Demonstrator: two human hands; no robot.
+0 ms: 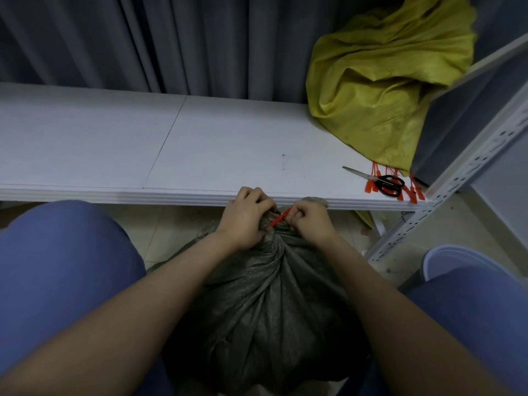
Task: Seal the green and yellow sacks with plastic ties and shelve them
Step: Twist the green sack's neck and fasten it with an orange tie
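A sack (pixel 265 310) stands on the floor at six o'clock, between the person's left knee (pixel 57 267) and right knee (pixel 471 310). Near the centre, the left hand (pixel 245 221) grips its gathered neck from nine o'clock. The right hand (pixel 308 221) at three o'clock pinches a tie (pixel 278 220) lying between the two hands. Just behind them, at twelve o'clock, a shelf board (pixel 171 144) runs left to right in front of a curtain (pixel 171 38). At two o'clock a second sack (pixel 385 90) lies on the board's right end. Before it, near the front edge, scissors (pixel 383 181) lie on loose ties (pixel 371 185). The rack post (pixel 445 190) stands just right of these. At four o'clock a tub (pixel 457 258) sits on the floor behind the right knee.
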